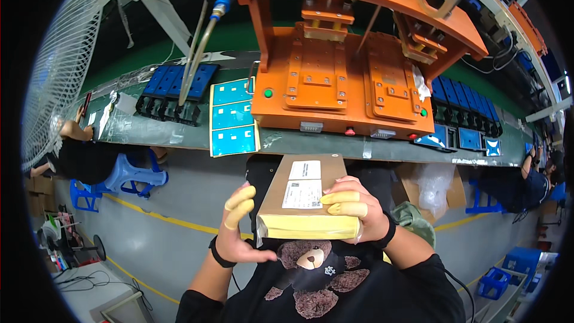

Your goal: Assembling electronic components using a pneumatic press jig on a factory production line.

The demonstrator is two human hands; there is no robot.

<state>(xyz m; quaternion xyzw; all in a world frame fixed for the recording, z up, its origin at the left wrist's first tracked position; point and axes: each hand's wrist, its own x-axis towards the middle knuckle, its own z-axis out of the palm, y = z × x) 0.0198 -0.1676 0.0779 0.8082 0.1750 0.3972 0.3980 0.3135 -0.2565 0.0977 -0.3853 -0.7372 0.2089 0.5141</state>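
"What's on the surface (335,148)?"
"An orange press (344,116). The pack (302,214) is held before the black shirt (311,299)."
"Grips?"
"Right grip (366,218) clasps the pack's side; left grip (232,236) is released, just beside."
"Step?"
"Seemingly handling the pack; the next move calls for steady support."
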